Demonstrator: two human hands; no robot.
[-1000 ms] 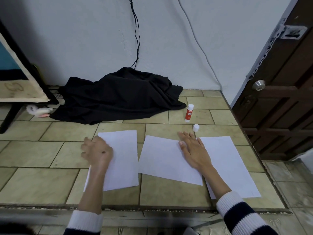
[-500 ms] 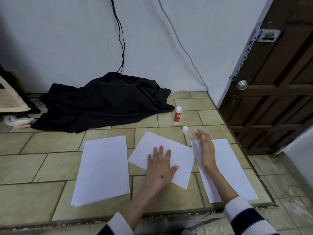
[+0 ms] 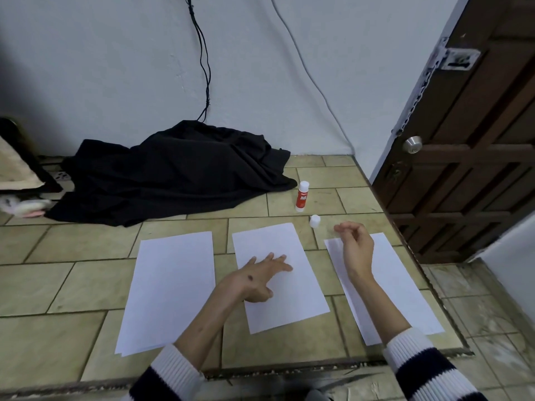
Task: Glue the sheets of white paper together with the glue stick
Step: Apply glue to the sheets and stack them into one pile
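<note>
White paper sheets lie in a row on the beige tiled surface [image 3: 72, 285]: left sheet [image 3: 170, 290], middle sheet [image 3: 292, 299], right sheet [image 3: 405, 290]. The left hand [image 3: 257, 277] presses flat, fingers spread, on the middle sheet. The right hand [image 3: 354, 246] hovers above the right sheet, fingers loosely curled, holding nothing. An upright red-and-white glue stick [image 3: 302, 196] stands beyond, its white cap [image 3: 315, 221] just beside.

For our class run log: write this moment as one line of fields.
stage: sheets laid out, unglued | left hand: flat on middle sheet | right hand: raised, empty | glue stick: upright, uncapped | cap: beside it
</note>
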